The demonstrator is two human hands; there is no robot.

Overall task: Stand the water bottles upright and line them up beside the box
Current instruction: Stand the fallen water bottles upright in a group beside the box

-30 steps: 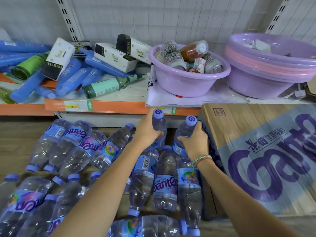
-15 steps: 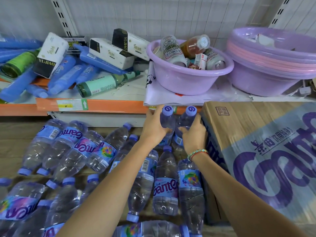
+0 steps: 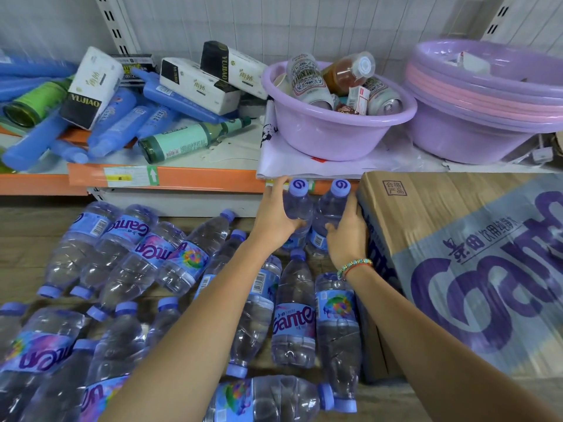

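Both forearms bare, no sleeves; right wrist wears beaded bracelet (image 3: 354, 267), turquoise and gold beads, red cord.

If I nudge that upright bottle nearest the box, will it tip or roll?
The upright bottle by the box looks tall and narrow, so probably tippy. It seems full, likely heavy enough to resist light nudges. Once down, its round body would probably roll, though the cardboard box should block one side.

Wooden floor (image 3: 27, 239) — bottles (image 3: 128, 254), box (image 3: 457, 269)

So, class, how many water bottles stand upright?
2: left bottle in the left hand, right bottle in the right hand, beside the box.
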